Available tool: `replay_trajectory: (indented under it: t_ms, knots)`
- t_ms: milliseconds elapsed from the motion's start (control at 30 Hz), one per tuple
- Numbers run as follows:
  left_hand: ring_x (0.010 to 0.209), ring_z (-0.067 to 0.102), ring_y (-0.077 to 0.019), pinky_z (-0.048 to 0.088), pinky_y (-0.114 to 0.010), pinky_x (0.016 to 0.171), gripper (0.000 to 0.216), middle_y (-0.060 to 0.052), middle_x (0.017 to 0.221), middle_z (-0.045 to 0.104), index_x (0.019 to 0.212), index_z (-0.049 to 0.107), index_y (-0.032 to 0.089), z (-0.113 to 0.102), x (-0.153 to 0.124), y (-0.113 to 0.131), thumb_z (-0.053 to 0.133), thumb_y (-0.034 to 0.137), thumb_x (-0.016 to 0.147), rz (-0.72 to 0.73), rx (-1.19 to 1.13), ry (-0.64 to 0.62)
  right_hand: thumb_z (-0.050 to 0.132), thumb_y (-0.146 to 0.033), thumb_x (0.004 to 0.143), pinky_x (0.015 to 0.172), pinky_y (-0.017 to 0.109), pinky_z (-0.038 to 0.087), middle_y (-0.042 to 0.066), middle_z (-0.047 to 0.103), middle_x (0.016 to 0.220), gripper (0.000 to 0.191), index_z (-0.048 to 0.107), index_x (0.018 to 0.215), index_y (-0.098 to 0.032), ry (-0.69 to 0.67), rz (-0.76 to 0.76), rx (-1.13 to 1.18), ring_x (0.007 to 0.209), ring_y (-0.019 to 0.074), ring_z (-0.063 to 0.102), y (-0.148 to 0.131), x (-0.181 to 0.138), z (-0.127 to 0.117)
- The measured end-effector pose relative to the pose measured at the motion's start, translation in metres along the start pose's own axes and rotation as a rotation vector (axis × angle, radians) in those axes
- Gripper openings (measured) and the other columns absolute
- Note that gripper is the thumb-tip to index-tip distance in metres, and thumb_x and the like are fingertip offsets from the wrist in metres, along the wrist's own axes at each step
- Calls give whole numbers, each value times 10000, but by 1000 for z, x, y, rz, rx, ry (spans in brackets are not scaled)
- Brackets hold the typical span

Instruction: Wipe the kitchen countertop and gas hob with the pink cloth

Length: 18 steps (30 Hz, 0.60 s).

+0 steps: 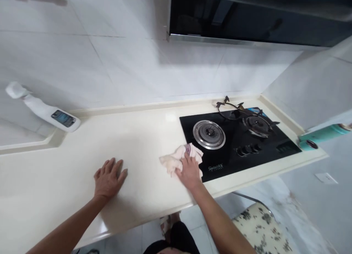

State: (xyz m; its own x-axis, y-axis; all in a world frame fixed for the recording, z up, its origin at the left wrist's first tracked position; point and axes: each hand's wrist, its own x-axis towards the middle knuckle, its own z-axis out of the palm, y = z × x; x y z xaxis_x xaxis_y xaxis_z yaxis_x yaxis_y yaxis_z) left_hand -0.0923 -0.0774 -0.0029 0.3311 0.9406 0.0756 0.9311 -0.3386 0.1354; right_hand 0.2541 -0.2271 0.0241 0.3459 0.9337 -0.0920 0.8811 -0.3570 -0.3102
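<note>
My right hand [190,172] presses on a crumpled pale pink cloth [172,160] at the left edge of the black gas hob [220,162]. Part of the cloth lies on the cream countertop [137,136] and part on the hob glass; a small dark label shows on it. Flat on the counter to the left rests my left hand [109,178], fingers apart and holding nothing. The nearer burner [209,134] is bare, without a pan support. A loose black pan support [231,111] leans at the back of the hob, beside the far burner [257,125].
A white spray bottle [52,112] stands at the back left corner. Teal cylindrical containers [321,136] sit at the counter's right end. A dark range hood [255,19] hangs above the hob. Below the front edge is a chair with a floral seat [264,228].
</note>
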Motion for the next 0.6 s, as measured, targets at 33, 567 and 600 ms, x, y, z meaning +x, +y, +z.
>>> replay_trajectory:
  t_ms: [33, 567, 600]
  knots:
    - [1557, 300, -354, 206, -553, 1248, 600, -189, 1640, 431, 1473, 580, 174, -1, 1, 0, 351, 513, 1034, 0, 1, -3, 643, -414, 894, 1121, 540, 364, 116, 460, 1633, 439, 644, 1281, -205, 0, 4, 1, 1337, 365, 456, 4, -23, 2]
    - [1545, 339, -380, 278, -623, 1206, 679, -150, 1622, 477, 1466, 539, 265, 8, 14, -13, 256, 623, 963, 29, -41, 51, 598, -254, 873, 920, 423, 494, 98, 694, 1187, 232, 658, 1097, -242, 319, 262, -33, 1056, 292, 600, 128, -134, -13]
    - [1543, 344, -369, 283, -621, 1203, 671, -119, 1603, 505, 1460, 524, 300, 11, 15, -16, 248, 633, 947, 22, -46, 73, 595, -255, 876, 906, 425, 495, 104, 692, 1177, 221, 658, 1087, -239, 339, 288, -40, 1036, 292, 603, 135, -130, -17]
